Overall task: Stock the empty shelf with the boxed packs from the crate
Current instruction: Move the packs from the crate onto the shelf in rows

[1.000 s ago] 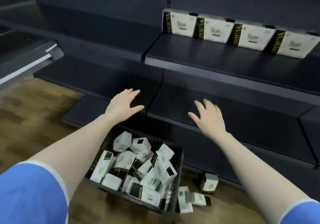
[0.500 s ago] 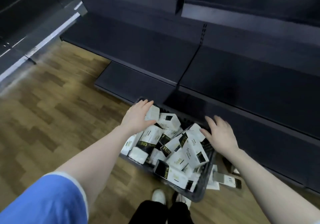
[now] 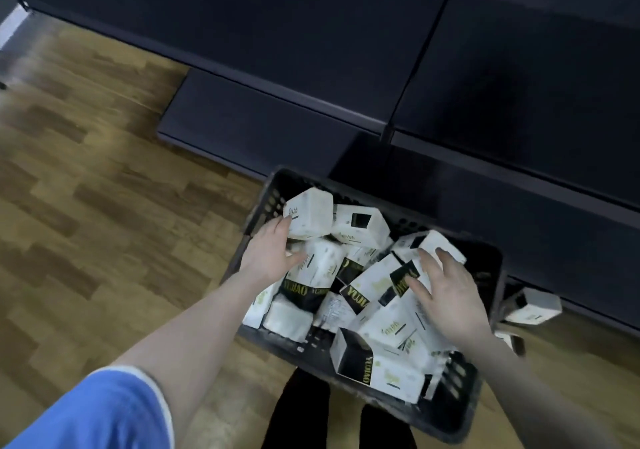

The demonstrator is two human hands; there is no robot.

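A person's left hand point(image 3: 273, 251) closes on a white boxed pack point(image 3: 309, 218) at the far left corner of the black crate point(image 3: 491, 265), fingertips on the pack's near face and thumb spread toward the pack lying under it; whether the pack is firmly pinched cannot be told. The right hand point(image 3: 446, 289) lies over another white-and-black pack point(image 3: 440, 244) near the crate's far right edge, fingers draped across its top and side in a loose, half-closed hold, the pack not lifted.

The crate, standing on the wooden floor point(image 3: 86, 206) at the foot of dark shelving point(image 3: 311, 32), is heaped with jumbled packs, tilted and overlapping from rim to rim. One loose pack point(image 3: 533, 304) lies on the floor just beside the crate's right wall, with part of another below it. The shelf boards in view carry nothing.

The step in hand appears to be picking: each hand is settling on a pack before lifting. Much of the stocking seems to remain, given how full the crate is. The next move likely calls for a firmer close of both hands round their packs, a clean lift clear of the neighbouring packs leaning against them, then a raise toward a shelf board, with each pack set upright and squared to the shelf edge. The packs leaning on the chosen ones could slide or tip over the crate's rim as they come out.
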